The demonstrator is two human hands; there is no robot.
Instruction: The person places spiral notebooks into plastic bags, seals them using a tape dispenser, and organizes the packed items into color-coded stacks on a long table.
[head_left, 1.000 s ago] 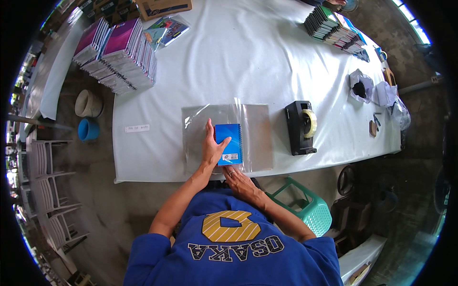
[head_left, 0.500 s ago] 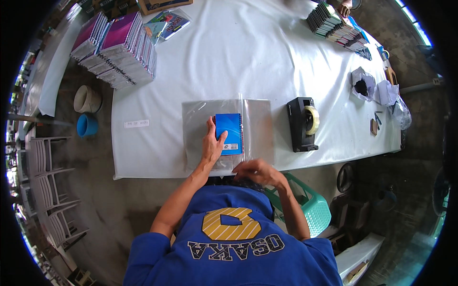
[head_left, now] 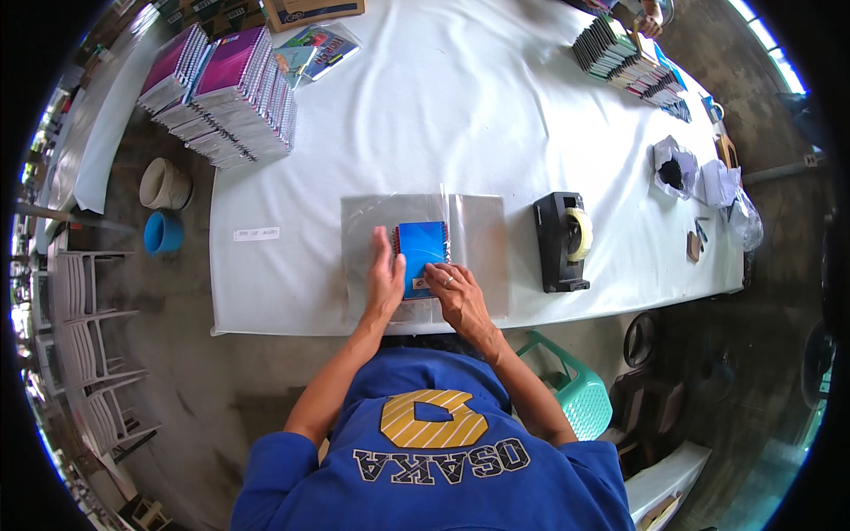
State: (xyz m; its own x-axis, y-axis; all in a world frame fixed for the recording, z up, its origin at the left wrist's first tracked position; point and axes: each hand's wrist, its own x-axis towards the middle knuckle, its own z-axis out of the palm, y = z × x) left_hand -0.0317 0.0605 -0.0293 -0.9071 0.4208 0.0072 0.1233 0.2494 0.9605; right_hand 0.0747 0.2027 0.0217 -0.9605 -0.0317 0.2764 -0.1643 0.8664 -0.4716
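Observation:
A blue spiral notebook [head_left: 421,243] lies on a clear plastic sheet [head_left: 482,248] near the front edge of the table, with coil wire showing along both its sides. Against its left side stands my left hand [head_left: 384,281], fingers stretched out and the thumb by the cover; it is open. My right hand [head_left: 460,301], with a ring on one finger, has its fingers bent over the notebook's lower right part, gripping it near the small white label. What lies under those fingertips is hidden.
A black tape dispenser [head_left: 558,243] stands right of the sheet. Stacks of purple spiral notebooks [head_left: 235,71] rise at the back left. Another person's hand [head_left: 651,19] is by stacked notebooks [head_left: 620,57] at the back right. A paper strip [head_left: 256,234] lies left. A green stool [head_left: 580,389] stands below the table.
My right hand has come up from the table's front edge onto the notebook. My left hand has slid off the cover to its left side. The view has shifted slightly.

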